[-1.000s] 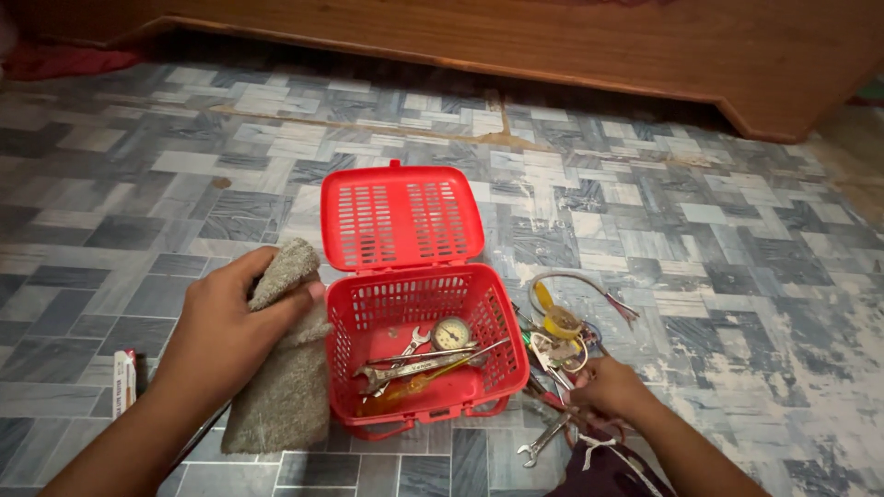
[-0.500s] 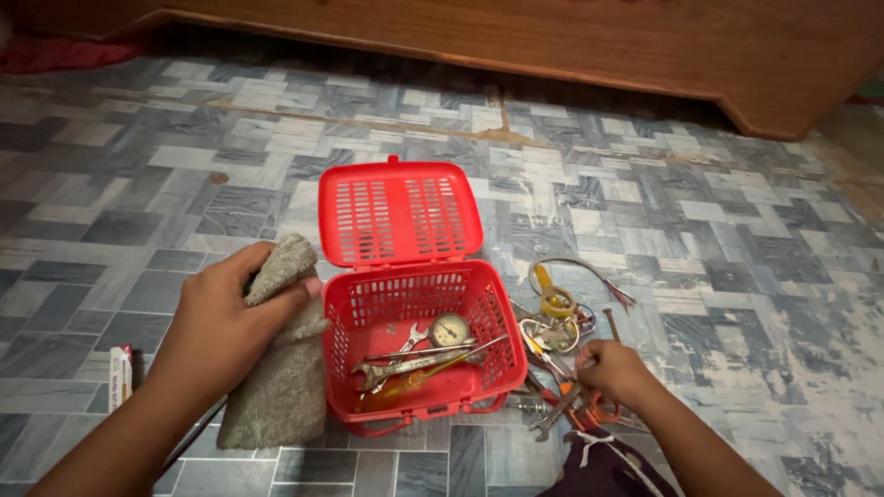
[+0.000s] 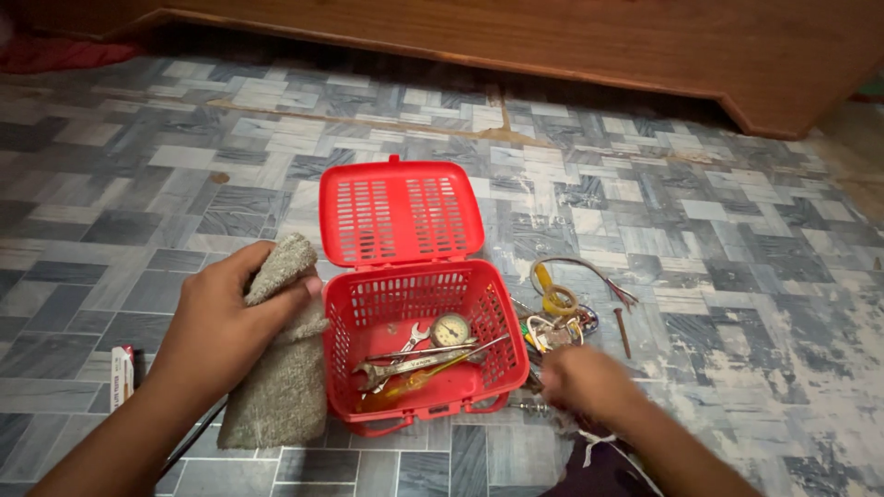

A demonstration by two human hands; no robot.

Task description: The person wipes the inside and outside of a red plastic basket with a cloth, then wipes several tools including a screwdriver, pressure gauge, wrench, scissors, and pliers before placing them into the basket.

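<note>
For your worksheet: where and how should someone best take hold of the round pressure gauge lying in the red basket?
Probably pinch the round gauge by its rim from above. It lies face-up among wrenches near the back of the red basket, whose walls block a sideways approach, and the open lid leaves the top clear.

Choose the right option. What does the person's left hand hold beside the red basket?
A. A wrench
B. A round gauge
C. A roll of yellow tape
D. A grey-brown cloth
D: the left hand grips a grey-brown cloth on the floor just left of the red basket, while the wrench and the round gauge lie inside the basket.
</note>
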